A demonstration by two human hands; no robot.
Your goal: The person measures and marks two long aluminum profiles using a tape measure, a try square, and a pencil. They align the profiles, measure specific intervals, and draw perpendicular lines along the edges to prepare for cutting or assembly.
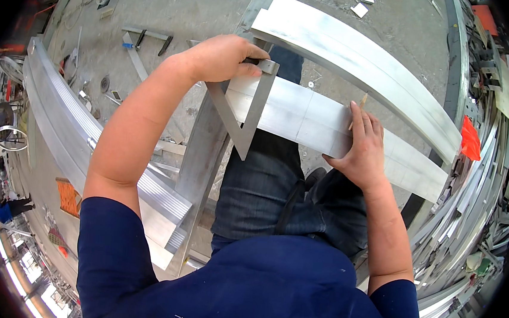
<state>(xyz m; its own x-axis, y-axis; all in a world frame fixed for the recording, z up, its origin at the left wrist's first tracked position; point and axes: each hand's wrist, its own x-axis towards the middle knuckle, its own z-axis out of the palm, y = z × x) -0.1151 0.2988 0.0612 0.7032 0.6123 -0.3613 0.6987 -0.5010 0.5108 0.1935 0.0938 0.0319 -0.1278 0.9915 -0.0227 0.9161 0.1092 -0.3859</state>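
My left hand (229,60) is closed on the thick edge of a metal triangular set square (259,102). The square's pointed corner hangs toward me, past the near edge of a silver metal profile (309,112), close to its left end. That profile lies crosswise in front of my legs. My right hand (365,145) rests on it right of the middle, thumb at the near edge and fingers reaching across. A pencil (363,102) sticks up from between those fingers; part of it is hidden. Faint lines cross the profile's top between my hands.
Beyond lies a wider silver profile (358,59). Grey steel beams (200,149) run along both sides as supports. Long ribbed profiles (89,128) lie at my left. A clamp (148,34) is on the left, a red plastic piece (470,139) and piled metal strips (459,217) on the right.
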